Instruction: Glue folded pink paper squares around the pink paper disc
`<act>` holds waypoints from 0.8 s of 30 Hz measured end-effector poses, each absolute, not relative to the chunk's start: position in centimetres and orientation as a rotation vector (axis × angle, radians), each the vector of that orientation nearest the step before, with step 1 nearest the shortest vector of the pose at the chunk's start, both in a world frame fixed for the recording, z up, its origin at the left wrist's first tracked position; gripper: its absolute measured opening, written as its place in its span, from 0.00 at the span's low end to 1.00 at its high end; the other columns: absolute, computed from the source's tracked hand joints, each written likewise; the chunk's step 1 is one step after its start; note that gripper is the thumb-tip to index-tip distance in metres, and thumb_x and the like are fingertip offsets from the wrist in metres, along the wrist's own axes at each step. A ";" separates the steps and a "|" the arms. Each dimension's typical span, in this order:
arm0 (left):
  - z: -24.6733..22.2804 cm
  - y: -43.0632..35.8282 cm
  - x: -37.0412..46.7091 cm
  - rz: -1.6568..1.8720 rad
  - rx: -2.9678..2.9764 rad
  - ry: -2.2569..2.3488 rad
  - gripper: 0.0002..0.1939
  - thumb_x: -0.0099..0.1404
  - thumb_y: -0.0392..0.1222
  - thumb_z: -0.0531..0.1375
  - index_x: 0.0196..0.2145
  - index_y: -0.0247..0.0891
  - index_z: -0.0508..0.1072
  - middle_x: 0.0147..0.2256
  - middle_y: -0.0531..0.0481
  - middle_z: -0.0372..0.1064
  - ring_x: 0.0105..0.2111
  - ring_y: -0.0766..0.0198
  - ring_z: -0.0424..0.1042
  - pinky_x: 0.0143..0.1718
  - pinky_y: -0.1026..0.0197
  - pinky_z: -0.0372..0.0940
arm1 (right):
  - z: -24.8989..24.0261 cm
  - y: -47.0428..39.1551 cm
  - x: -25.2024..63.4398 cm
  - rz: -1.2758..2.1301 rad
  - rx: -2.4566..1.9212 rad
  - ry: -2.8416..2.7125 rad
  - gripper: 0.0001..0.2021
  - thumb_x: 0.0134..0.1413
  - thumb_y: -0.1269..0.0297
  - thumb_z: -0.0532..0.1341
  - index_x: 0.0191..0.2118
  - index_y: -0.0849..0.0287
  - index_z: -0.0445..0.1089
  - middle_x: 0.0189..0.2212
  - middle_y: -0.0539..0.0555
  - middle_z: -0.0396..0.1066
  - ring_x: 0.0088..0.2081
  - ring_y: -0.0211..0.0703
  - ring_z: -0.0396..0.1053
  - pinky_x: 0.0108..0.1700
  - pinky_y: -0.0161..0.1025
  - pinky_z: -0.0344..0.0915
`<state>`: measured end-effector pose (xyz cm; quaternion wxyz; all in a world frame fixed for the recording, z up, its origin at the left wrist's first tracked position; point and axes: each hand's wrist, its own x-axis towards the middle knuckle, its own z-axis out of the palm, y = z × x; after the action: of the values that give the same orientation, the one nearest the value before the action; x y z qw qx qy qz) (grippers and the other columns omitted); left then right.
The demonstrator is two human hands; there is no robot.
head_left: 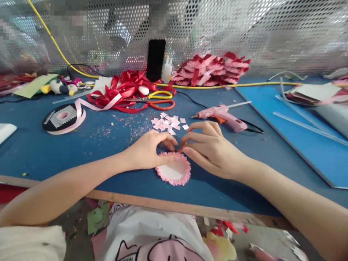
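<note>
A round white disc with a ruffled pink ribbon edge [174, 173] lies on the blue table near its front. My left hand [148, 150] is closed on its far side, the thumb laid across the disc and the fingers curled behind the rim. At the upper right of the rim, my right hand [209, 150] has its thumb and fingertips drawn together; whatever is between them is hidden. Just beyond both hands lies a loose pile of small pink ribbon squares [166, 123]. A pink hot glue gun [224, 115] rests past my right hand.
Scissors [160, 99] and tangled red ribbon [122, 88] lie behind the squares. A ribbon spool [63, 117] sits at left. Along the back are an upright phone [156, 59], a small bottle [167, 70] and stacked pink-red rosettes [212, 69]. A blue board [299, 134] lies at right.
</note>
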<state>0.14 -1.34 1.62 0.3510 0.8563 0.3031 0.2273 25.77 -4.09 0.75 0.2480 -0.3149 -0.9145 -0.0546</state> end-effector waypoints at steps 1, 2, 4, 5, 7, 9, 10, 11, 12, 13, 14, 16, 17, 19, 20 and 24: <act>1.7 -1.1 0.0 0.617 2.229 0.808 0.13 0.69 0.46 0.70 0.47 0.41 0.78 0.45 0.49 0.86 0.49 0.56 0.82 0.62 0.48 0.69 | 0.7 -4.0 25.7 -0.120 -0.870 -2.484 0.16 0.76 0.63 0.57 0.36 0.54 0.79 0.42 0.54 0.82 0.54 0.52 0.69 0.55 0.53 0.63; 1.7 -0.9 -0.1 0.653 2.253 0.847 0.10 0.70 0.46 0.68 0.46 0.41 0.79 0.46 0.49 0.86 0.49 0.56 0.81 0.61 0.48 0.70 | 0.7 -4.0 25.7 -0.101 -0.888 -2.472 0.16 0.76 0.62 0.57 0.36 0.53 0.79 0.41 0.54 0.82 0.54 0.52 0.69 0.55 0.53 0.63; 1.5 0.0 -0.5 0.728 2.336 0.961 0.07 0.73 0.42 0.64 0.44 0.40 0.81 0.47 0.48 0.85 0.51 0.56 0.80 0.60 0.49 0.70 | 0.5 -3.7 25.8 -0.110 -0.940 -2.427 0.13 0.75 0.60 0.59 0.38 0.53 0.78 0.41 0.54 0.82 0.53 0.53 0.70 0.56 0.54 0.64; 1.4 0.5 -0.8 0.768 2.395 1.022 0.07 0.74 0.39 0.62 0.44 0.39 0.82 0.47 0.48 0.85 0.52 0.55 0.79 0.60 0.50 0.69 | 0.3 -3.5 25.8 -0.136 -0.972 -2.396 0.11 0.74 0.59 0.61 0.38 0.53 0.77 0.40 0.54 0.82 0.53 0.53 0.70 0.57 0.54 0.64; 1.1 1.6 -1.3 0.772 2.518 1.138 0.13 0.74 0.34 0.58 0.47 0.38 0.83 0.49 0.47 0.85 0.54 0.53 0.77 0.62 0.48 0.67 | 0.1 -3.1 26.0 -0.216 -1.038 -2.332 0.09 0.72 0.58 0.64 0.37 0.53 0.73 0.38 0.53 0.81 0.52 0.55 0.71 0.56 0.55 0.65; 0.7 2.6 -1.7 0.705 2.615 1.191 0.18 0.76 0.32 0.54 0.52 0.38 0.83 0.53 0.47 0.84 0.55 0.53 0.76 0.64 0.46 0.65 | 0.0 -2.9 26.2 -0.288 -1.113 -2.281 0.09 0.71 0.60 0.64 0.35 0.52 0.71 0.35 0.53 0.80 0.52 0.58 0.73 0.56 0.57 0.65; 0.5 3.0 -1.8 0.653 2.647 1.191 0.19 0.78 0.32 0.53 0.55 0.39 0.82 0.56 0.47 0.83 0.56 0.54 0.75 0.65 0.46 0.64 | 0.1 -2.9 26.2 -0.302 -1.163 -2.258 0.09 0.70 0.60 0.64 0.35 0.50 0.70 0.35 0.53 0.80 0.53 0.60 0.73 0.56 0.59 0.66; 0.4 3.2 -1.9 0.598 2.675 1.196 0.20 0.78 0.33 0.53 0.58 0.40 0.81 0.59 0.47 0.81 0.58 0.53 0.74 0.66 0.45 0.63 | 0.2 -2.9 26.3 -0.297 -1.215 -2.237 0.10 0.70 0.60 0.64 0.34 0.49 0.68 0.34 0.54 0.80 0.54 0.62 0.73 0.56 0.61 0.66; 0.2 3.4 -1.9 0.551 2.696 1.217 0.20 0.79 0.35 0.53 0.59 0.40 0.80 0.62 0.46 0.79 0.60 0.51 0.73 0.67 0.44 0.62 | 0.2 -2.9 26.3 -0.274 -1.261 -2.216 0.11 0.70 0.59 0.64 0.32 0.48 0.66 0.34 0.54 0.79 0.55 0.64 0.73 0.56 0.63 0.66; 0.2 3.5 -1.9 0.511 2.712 1.228 0.20 0.79 0.36 0.54 0.60 0.40 0.80 0.64 0.45 0.78 0.62 0.50 0.72 0.68 0.43 0.61 | 0.3 -3.0 26.2 -0.239 -1.295 -2.199 0.13 0.69 0.58 0.64 0.31 0.47 0.64 0.34 0.55 0.79 0.56 0.65 0.72 0.56 0.65 0.66; 0.1 3.5 -1.9 0.485 2.725 1.239 0.19 0.80 0.37 0.54 0.60 0.40 0.81 0.65 0.44 0.77 0.62 0.49 0.71 0.68 0.42 0.61 | 0.4 -3.0 26.2 -0.203 -1.315 -2.183 0.14 0.69 0.58 0.63 0.30 0.46 0.61 0.34 0.55 0.78 0.56 0.66 0.72 0.55 0.66 0.66; 0.1 3.6 -1.8 0.491 2.747 1.259 0.18 0.80 0.40 0.56 0.58 0.41 0.83 0.63 0.44 0.78 0.61 0.49 0.71 0.68 0.42 0.61 | 0.4 -3.0 26.1 -0.158 -1.324 -2.157 0.16 0.68 0.59 0.63 0.28 0.47 0.58 0.33 0.56 0.77 0.55 0.66 0.72 0.54 0.66 0.67; 0.1 3.7 -1.8 0.520 2.758 1.265 0.16 0.80 0.41 0.58 0.55 0.42 0.85 0.61 0.44 0.80 0.60 0.49 0.71 0.67 0.42 0.62 | 0.3 -3.0 26.1 -0.152 -1.316 -2.149 0.16 0.67 0.60 0.62 0.28 0.47 0.57 0.33 0.56 0.76 0.54 0.65 0.72 0.53 0.65 0.67; 0.0 3.9 -1.7 0.598 2.777 1.267 0.13 0.78 0.42 0.61 0.49 0.42 0.87 0.57 0.45 0.82 0.57 0.48 0.70 0.65 0.43 0.64 | 0.0 -2.7 26.2 -0.160 -1.285 -2.140 0.15 0.66 0.61 0.62 0.28 0.48 0.59 0.32 0.56 0.75 0.51 0.63 0.72 0.52 0.62 0.68; 0.0 4.0 -1.7 0.633 2.785 1.261 0.12 0.78 0.43 0.62 0.47 0.42 0.88 0.55 0.45 0.83 0.56 0.48 0.70 0.64 0.44 0.65 | -0.2 -2.6 26.3 -0.166 -1.265 -2.140 0.14 0.66 0.61 0.62 0.28 0.48 0.60 0.32 0.56 0.74 0.49 0.61 0.72 0.52 0.60 0.68; -0.4 4.6 -1.8 0.694 2.820 1.217 0.11 0.77 0.43 0.63 0.44 0.42 0.88 0.50 0.46 0.85 0.54 0.49 0.71 0.60 0.46 0.67 | -1.0 -2.0 26.6 -0.157 -1.219 -2.157 0.14 0.65 0.58 0.62 0.28 0.51 0.62 0.29 0.55 0.72 0.45 0.56 0.71 0.50 0.55 0.67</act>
<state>-1.78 4.55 -0.35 -0.0035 0.8956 0.3864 0.2205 26.59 -2.00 -0.97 0.3235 -0.4648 -0.8221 -0.0597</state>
